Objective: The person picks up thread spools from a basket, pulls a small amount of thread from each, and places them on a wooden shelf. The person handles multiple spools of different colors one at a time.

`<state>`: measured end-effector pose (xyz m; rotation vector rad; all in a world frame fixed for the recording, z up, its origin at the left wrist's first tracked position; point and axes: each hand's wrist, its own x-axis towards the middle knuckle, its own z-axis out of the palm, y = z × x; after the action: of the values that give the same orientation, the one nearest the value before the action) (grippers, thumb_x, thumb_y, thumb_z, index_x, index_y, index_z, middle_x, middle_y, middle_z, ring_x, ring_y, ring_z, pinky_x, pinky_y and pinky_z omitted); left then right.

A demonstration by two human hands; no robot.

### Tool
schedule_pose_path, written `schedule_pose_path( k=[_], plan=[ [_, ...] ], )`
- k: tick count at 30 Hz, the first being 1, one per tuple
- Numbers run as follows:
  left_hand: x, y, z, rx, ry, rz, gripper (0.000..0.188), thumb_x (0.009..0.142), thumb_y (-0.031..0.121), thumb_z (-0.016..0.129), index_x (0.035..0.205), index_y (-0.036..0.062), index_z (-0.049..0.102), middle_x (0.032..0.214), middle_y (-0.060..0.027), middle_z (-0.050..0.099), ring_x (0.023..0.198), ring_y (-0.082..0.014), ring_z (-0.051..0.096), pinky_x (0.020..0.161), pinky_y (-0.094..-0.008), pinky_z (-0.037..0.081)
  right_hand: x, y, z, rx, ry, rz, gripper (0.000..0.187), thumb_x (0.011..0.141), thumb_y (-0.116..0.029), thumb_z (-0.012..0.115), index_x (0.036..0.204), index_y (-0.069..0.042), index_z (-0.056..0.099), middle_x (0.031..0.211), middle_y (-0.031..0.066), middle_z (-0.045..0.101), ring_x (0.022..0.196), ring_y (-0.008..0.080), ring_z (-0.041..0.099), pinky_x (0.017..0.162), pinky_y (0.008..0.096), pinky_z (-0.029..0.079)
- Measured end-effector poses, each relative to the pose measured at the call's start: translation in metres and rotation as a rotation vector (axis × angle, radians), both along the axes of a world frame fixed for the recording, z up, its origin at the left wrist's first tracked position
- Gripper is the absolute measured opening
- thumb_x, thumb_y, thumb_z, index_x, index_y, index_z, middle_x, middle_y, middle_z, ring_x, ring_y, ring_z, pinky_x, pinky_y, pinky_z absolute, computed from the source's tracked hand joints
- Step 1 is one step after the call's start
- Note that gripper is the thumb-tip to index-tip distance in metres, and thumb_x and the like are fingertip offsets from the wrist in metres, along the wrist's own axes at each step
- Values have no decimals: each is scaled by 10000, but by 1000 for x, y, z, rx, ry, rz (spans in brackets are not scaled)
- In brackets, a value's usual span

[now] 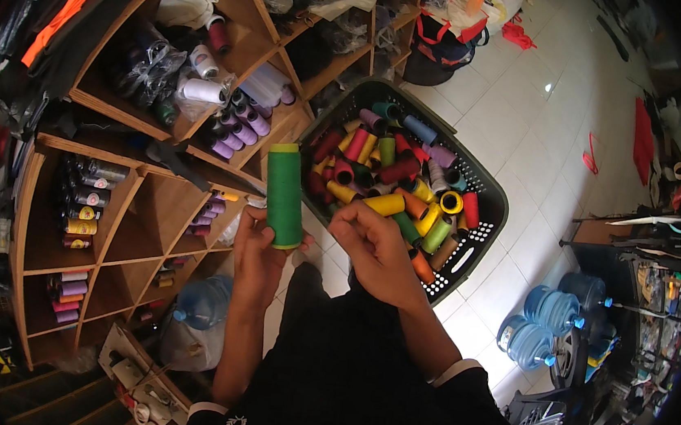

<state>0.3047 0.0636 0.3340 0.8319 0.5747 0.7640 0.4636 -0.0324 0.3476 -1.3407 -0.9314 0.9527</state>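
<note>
My left hand [251,249] holds a large green spool of thread [285,195] upright, its fingers around the lower end. The spool has a yellow-green band at the top. Just to the right, my right hand [382,253] has thumb and fingertips pressed together, apart from the spool. Whatever it may pinch is too fine to make out. Beyond my hands stands a dark plastic basket [475,243] heaped with thread spools, among them a yellow spool [384,204], a lime spool [437,235] and a blue spool [420,130].
A wooden cubby shelf [144,169] on the left holds purple spools [238,130], white spools [203,90] and other spools. Blue water jugs [548,310] stand at the right on the tiled floor [526,157]. Another jug [205,302] is beside the shelf. Bags [447,46] sit behind the basket.
</note>
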Motion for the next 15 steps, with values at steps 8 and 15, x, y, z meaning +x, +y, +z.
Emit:
schedule_pose_path(
  k=[8,15],
  plan=[
    [-1,2,-9,474,337,272,293,845,-43,480,1108,25,372,1098,-123,433,933,-211,532,841,-358,464,-10,-11,19,155,22,83,174,956,-128,481,887,7,567,761,21,554,655,60,475,572,221,372],
    [1,0,-17,713,440,374,332,824,-7,552,1096,26,362,1119,-104,368,1026,-163,405,899,-278,370,-19,-22,29,146,116,131,198,962,-135,487,883,23,575,770,38,569,648,67,476,575,217,372]
  ],
)
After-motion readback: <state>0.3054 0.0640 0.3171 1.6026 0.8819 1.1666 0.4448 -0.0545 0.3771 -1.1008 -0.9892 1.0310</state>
